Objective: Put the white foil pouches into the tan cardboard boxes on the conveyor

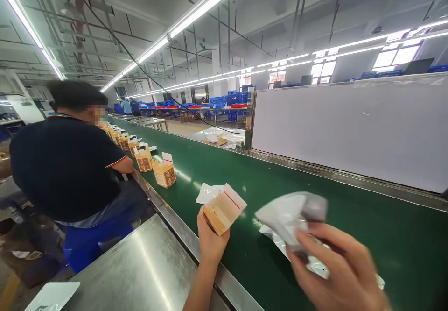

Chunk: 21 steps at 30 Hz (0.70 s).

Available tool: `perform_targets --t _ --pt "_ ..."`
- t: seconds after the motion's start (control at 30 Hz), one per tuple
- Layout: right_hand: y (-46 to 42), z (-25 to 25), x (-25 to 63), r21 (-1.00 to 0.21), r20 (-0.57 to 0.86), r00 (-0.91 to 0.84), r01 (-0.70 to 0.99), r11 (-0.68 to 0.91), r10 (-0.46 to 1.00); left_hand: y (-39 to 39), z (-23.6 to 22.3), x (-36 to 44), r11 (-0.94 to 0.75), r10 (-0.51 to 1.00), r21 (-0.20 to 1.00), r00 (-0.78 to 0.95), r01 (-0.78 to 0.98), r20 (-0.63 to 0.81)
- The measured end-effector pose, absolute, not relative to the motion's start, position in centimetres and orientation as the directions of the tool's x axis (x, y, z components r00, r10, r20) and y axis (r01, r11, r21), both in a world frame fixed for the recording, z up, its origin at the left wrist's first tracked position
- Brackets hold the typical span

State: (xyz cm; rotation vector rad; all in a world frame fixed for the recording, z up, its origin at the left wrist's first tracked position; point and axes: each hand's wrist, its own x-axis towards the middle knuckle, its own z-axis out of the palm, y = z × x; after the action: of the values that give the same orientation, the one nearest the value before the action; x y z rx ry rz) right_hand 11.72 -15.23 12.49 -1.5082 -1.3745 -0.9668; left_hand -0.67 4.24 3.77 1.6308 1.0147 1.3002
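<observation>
The left hand gripped an open tan cardboard box; the right hand pinched a crumpled white foil pouch between its fingers, above a green conveyor belt.

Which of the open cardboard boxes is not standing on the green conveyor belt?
The tilted box held up in the left hand; the others, like the nearest standing box, stand in a row on the green conveyor belt.

A: Anything legible?
B: Nothing. Distant cartons show brown printed panels, too small to read.
A: Open carton, white bag?
B: Carton: red stripe, no lettering. Bag: blurred.
</observation>
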Motion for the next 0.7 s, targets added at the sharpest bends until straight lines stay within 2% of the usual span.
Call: perform_targets --t 0.07,0.13,0.2,0.3,0.37,0.43,0.5,0.57,0.63,0.7 --pt "-12.3 13.4 9.9 0.055 0.957 -0.092 0.988 0.142 0.276 1.6 3.7 -0.5 -0.383 0.910 0.923 0.185 0.038 0.370" --pt "-10.3 13.8 9.2 0.114 0.910 -0.210 0.956 0.271 0.357 0.2 3.5 -0.6 -0.454 0.885 0.888 0.145 0.065 0.442" --pt "-10.1 13.9 9.7 0.106 0.788 -0.278 0.940 0.324 0.549 -0.1 3.1 -0.8 -0.564 0.826 0.812 0.104 0.152 0.554" --pt "-11.9 13.7 11.2 0.065 0.549 -0.302 0.945 0.321 0.779 -0.2 2.3 -0.7 -0.703 0.710 0.683 0.151 0.199 0.687" --pt "-12.9 13.1 11.9 -0.006 0.449 -0.294 0.943 0.332 0.844 -0.8 2.1 -0.3 -0.779 0.626 0.610 0.240 0.145 0.742" --pt "-13.2 12.1 12.2 -0.080 0.407 -0.306 0.927 0.367 0.861 -1.9 2.1 0.2 -0.824 0.556 0.560 0.315 0.087 0.769" --pt "-12.9 11.0 12.2 -0.142 0.423 -0.281 0.918 0.370 0.861 -2.7 2.1 0.6 -0.833 0.530 0.550 0.371 0.061 0.763" --pt "-12.6 10.5 12.2 -0.181 0.468 -0.194 0.934 0.308 0.862 -3.0 2.0 0.6 -0.810 0.551 0.584 0.419 0.058 0.722" --pt "-13.4 11.0 12.6 -0.184 0.581 -0.074 0.958 0.219 0.810 -2.8 1.9 0.3 -0.770 0.581 0.635 0.480 0.063 0.657" --pt "-15.6 12.5 13.4 -0.131 0.728 0.034 0.987 0.089 0.685 -2.2 1.8 -0.3 -0.723 0.625 0.685 0.510 0.091 0.592"
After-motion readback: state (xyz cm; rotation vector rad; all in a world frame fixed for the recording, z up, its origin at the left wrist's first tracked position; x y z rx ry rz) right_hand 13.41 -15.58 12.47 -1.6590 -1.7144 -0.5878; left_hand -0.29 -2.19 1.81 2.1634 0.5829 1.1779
